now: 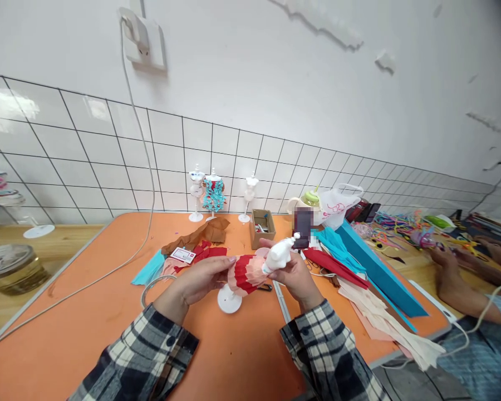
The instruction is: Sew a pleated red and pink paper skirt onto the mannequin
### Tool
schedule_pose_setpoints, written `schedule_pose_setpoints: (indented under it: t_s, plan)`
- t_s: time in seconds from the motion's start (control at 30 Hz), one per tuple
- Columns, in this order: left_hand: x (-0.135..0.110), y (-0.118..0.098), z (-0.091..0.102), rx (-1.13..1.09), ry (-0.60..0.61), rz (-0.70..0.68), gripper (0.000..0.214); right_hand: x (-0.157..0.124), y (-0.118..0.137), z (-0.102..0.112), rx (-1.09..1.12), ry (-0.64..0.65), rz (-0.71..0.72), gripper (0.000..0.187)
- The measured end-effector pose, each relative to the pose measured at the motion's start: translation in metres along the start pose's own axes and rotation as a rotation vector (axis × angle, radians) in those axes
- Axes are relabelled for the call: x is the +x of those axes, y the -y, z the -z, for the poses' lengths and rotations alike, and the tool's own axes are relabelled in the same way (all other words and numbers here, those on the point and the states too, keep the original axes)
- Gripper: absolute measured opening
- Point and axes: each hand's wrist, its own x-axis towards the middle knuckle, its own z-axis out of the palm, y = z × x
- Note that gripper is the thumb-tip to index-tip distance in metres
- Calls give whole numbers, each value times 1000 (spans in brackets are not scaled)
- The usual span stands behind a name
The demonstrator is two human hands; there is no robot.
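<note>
A small white mannequin [279, 255] is held tilted above the orange table, its neck pointing up and right. Around its lower part runs a pleated skirt [247, 274] in red and peach bands, which looks like crepe paper. The round white base [229, 299] shows below the skirt. My left hand [200, 280] pinches the skirt's left edge between thumb and fingers. With my right hand [297, 278] I grip the mannequin near its waist; some of those fingers are hidden behind it. A small black tool [265, 287] lies under the skirt, partly covered.
Three more small mannequins, one in a turquoise dress [214, 195], stand by the tiled wall. A cardboard box [263, 228], a phone [303, 228] and crepe paper strips [338, 262] lie around. A white cable [144, 234] crosses the left side. Another person's hand [442, 262] is at right.
</note>
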Motion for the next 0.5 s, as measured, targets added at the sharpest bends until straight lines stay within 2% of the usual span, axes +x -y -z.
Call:
schedule_pose_setpoints:
  t_s: [0.1,0.3,0.43,0.5]
  plan:
    - [-3,-2,-1,-88,35,28,36,-9,5,1,-42,1,61,31]
    - [-10,-11,1,65,6,-1,39,-15,11,10,13,-37,80,35]
    - [-17,-19,-4,272,-29,-126,36,-18,8,37,201,-62,54,45]
    - [-20,-22,-8,449,21,-177,37,-20,1,59,339,-73,90,38]
